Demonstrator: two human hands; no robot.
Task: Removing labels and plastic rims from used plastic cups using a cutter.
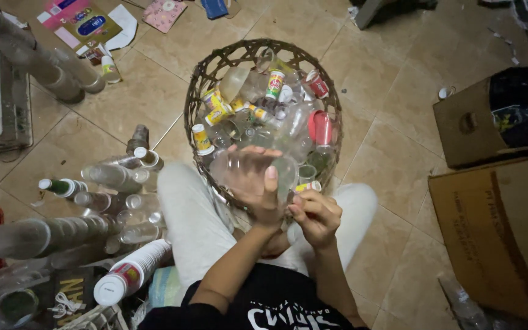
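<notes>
Woven basket (198,98) on tiled floor (392,159) brims with clear plastic cups, small bottles. Left hand (253,180) grips clear cup (282,168); right hand (316,212) pinches its rim.

The clear plastic cup (258,168) is partly hidden behind the left hand (253,183), the right hand (316,214) covers something too small to tell, and the cardboard box (502,232) is cut by the right edge.

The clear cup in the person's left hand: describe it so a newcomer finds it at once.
Find the woven basket on the tiled floor. At its near rim the left hand grips a clear plastic cup. Unlike the cups in the basket, it is off the pile and bears no label.
</notes>
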